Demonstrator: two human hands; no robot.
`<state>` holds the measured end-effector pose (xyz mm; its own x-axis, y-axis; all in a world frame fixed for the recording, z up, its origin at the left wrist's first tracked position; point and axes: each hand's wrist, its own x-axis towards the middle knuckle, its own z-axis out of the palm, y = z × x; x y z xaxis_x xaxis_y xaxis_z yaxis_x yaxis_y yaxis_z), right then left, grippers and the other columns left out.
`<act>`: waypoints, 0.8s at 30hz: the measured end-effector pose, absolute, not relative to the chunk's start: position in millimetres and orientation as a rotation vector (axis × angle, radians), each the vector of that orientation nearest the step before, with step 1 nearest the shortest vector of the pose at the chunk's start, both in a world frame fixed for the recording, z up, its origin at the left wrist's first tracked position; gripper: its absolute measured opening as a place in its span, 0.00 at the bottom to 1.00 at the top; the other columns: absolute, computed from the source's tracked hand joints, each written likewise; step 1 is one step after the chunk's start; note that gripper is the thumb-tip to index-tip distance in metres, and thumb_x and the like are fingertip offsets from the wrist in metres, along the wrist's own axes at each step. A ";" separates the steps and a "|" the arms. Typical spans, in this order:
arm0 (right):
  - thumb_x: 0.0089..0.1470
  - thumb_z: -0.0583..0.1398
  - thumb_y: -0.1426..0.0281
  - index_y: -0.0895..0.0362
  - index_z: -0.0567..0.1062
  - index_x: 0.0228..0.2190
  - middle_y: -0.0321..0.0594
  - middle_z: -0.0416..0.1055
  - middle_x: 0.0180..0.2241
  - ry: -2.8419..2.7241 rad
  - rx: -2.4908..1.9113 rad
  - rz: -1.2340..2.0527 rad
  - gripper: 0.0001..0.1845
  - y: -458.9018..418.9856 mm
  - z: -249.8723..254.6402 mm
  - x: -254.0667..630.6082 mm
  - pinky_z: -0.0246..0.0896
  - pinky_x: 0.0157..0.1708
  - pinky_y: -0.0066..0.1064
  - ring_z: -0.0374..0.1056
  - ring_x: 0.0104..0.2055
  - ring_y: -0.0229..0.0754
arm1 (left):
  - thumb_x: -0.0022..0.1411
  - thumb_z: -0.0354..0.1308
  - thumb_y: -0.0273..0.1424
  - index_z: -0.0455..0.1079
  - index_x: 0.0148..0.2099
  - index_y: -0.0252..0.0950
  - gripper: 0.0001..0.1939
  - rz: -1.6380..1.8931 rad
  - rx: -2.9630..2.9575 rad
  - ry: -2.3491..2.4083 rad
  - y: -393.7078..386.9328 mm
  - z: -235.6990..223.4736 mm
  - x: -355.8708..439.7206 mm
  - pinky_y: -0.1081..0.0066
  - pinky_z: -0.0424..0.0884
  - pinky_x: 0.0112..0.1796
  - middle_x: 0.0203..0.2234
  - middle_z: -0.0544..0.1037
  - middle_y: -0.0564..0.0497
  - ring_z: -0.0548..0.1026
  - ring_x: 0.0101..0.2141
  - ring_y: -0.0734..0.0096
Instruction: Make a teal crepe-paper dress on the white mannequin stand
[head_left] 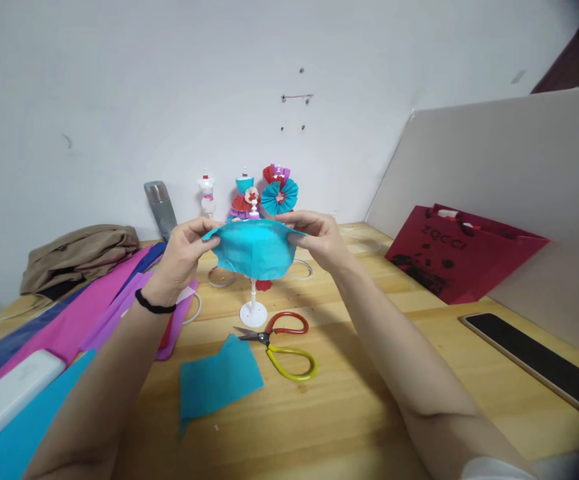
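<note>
A turquoise piece of crepe paper (255,250) is stretched between my two hands, its lower edge curved. My left hand (182,250) pinches its left corner; my right hand (319,237) pinches the right one. Behind the paper stands a small white mannequin (253,315), its middle hidden, with its round base and the top of its bust showing. Scissors (264,337) with one red and one yellow handle lie open on the table below. Beside them is a turquoise paper scrap (222,377).
Several dressed mini mannequins (244,193) stand by the wall. Coloured paper sheets (114,287), a brown cloth (79,257), a white box (14,400) and a bottle (160,207) are at left. A red paper bag (462,253) and a phone (539,360) lie at right.
</note>
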<state>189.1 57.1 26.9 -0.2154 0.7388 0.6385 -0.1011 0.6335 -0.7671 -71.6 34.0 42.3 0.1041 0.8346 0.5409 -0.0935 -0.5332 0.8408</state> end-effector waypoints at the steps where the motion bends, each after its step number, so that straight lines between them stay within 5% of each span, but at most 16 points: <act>1: 0.42 0.69 0.70 0.53 0.85 0.36 0.40 0.83 0.39 -1.616 -0.544 0.859 0.15 57.4 26.0 188.9 0.70 0.44 0.38 0.75 0.42 0.46 | 0.44 0.71 0.31 0.77 0.29 0.35 0.09 1.527 1.617 0.751 33.3 42.4 -71.5 0.72 0.69 0.30 0.24 0.78 0.52 0.72 0.26 0.72; 9: 0.40 0.69 0.70 0.51 0.86 0.34 0.38 0.83 0.36 -1.592 -0.553 0.944 0.14 58.7 24.5 187.6 0.68 0.41 0.35 0.74 0.40 0.44 | 0.45 0.76 0.35 0.80 0.35 0.35 0.15 1.438 1.610 0.777 34.1 35.9 -74.6 0.74 0.69 0.28 0.27 0.80 0.51 0.73 0.26 0.72; 17: 0.37 0.67 0.70 0.55 0.82 0.23 0.35 0.76 0.24 -1.585 -0.572 0.933 0.04 55.2 30.5 182.4 0.62 0.31 0.32 0.66 0.28 0.38 | 0.46 0.76 0.37 0.79 0.30 0.35 0.13 1.466 1.628 0.771 32.2 38.4 -71.4 0.75 0.67 0.26 0.22 0.77 0.53 0.70 0.24 0.75; 24: 0.37 0.66 0.73 0.56 0.80 0.21 0.34 0.73 0.23 -1.604 -0.598 0.942 0.02 47.5 35.7 180.9 0.61 0.31 0.31 0.64 0.27 0.37 | 0.49 0.73 0.36 0.77 0.31 0.36 0.11 1.577 1.732 0.865 29.7 36.6 -67.5 0.74 0.67 0.27 0.25 0.78 0.53 0.71 0.26 0.73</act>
